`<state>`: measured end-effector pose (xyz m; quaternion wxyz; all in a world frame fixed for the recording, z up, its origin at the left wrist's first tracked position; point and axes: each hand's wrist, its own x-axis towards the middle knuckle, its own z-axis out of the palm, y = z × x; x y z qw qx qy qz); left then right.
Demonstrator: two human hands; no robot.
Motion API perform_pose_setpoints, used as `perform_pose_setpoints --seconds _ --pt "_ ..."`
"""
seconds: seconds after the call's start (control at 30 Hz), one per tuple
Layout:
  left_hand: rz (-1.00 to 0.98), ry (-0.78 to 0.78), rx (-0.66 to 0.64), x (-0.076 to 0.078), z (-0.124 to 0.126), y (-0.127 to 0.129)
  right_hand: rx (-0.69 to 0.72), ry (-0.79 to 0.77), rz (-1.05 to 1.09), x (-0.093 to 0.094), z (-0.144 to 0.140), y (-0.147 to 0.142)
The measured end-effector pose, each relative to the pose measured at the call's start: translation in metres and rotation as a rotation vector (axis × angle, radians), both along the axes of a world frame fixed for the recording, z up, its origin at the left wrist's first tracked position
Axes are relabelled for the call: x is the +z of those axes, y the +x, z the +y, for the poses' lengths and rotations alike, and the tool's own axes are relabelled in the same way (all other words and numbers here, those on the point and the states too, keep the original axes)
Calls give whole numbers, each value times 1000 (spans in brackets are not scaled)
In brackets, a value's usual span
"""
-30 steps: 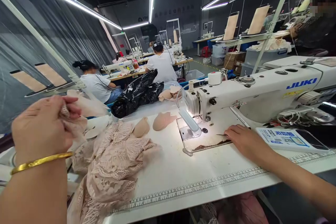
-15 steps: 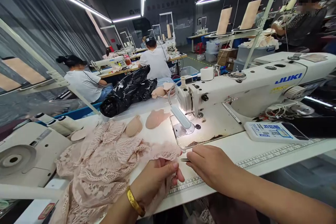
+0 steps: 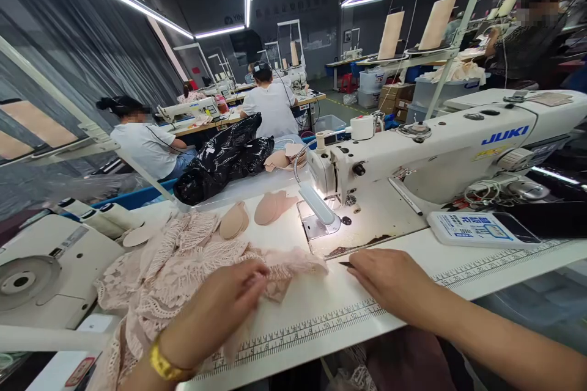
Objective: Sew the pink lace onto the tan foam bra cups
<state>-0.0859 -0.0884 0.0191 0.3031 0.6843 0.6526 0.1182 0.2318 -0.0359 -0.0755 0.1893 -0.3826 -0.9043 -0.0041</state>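
Note:
My left hand [image 3: 220, 308], with a gold bangle on the wrist, lies on a heap of pale pink lace fabric [image 3: 174, 275] and pinches a piece of it near the table's front. My right hand [image 3: 389, 281] rests on the white table [image 3: 321, 311] just right of the lace, holding a small dark pointed tool [image 3: 345, 264] whose tip sticks out to the left. Behind both hands stands the white JUKI sewing machine [image 3: 435, 146], its lamp lighting the needle plate [image 3: 321, 226].
Two beige foam cups [image 3: 257, 214] lie behind the lace, with a black plastic bag [image 3: 224, 162] farther back. A second machine [image 3: 41, 269] stands at the left. A control panel [image 3: 481, 229] lies at the right. Other people sit sewing at tables beyond.
My left hand came down from the raised left side onto the lace in front of me. My right hand drew back from the needle plate toward the table's front.

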Motion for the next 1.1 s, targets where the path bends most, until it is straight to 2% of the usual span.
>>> perform_pose_setpoints --seconds 0.07,0.1,0.13,0.17,0.2,0.23,0.3,0.37,0.4,0.47,0.5,0.57,0.63,0.67,0.7,0.77,0.83,0.87,0.93,1.0,1.03,1.1 --pt "332 460 144 16 -5 -24 -77 13 -68 0 12 26" --pt "429 656 196 20 -8 -30 -85 37 -74 2 17 36" --pt "469 803 212 21 -12 -29 -75 60 -58 5 21 41" --pt "462 880 181 18 -17 -22 -40 67 -25 8 23 42" --pt "418 887 114 12 -22 -10 16 62 26 10 24 39" --pt "351 811 12 4 -27 5 87 54 84 12 24 32" --pt "257 509 -227 -19 -35 37 260 34 171 13 21 9" --pt "240 314 -299 -42 -40 60 416 19 154 9 17 -16" --pt "233 269 -304 -53 -42 67 467 -11 122 7 14 -27" --pt "198 289 -293 -71 -44 71 459 -155 133 5 7 -44" --pt "166 334 -287 -78 -44 70 399 -275 216 6 2 -49" --pt "80 450 -260 -86 -44 67 247 -606 519 11 -10 -55" --pt "-30 549 -179 -88 -42 67 180 -974 830 20 -21 -54" --pt "-98 576 -144 -86 -41 67 183 -1090 929 25 -25 -52" --pt "-172 583 -124 -82 -40 68 193 -1126 978 30 -27 -47" --pt "-319 516 -142 -69 -37 70 153 -993 957 40 -26 -36" --pt "-456 355 -204 -55 -35 71 135 -845 856 48 -19 -25" --pt "-515 266 -218 -48 -34 71 182 -861 798 49 -15 -22" --pt "-607 131 -197 -40 -34 70 354 -1061 729 49 -8 -20" --pt "-654 109 -125 -37 -33 69 467 -1286 758 43 -5 -25" --pt "-657 125 -90 -37 -32 68 467 -1347 796 40 -5 -28" --pt "-656 179 -32 -39 -29 66 392 -1306 852 36 -5 -33"
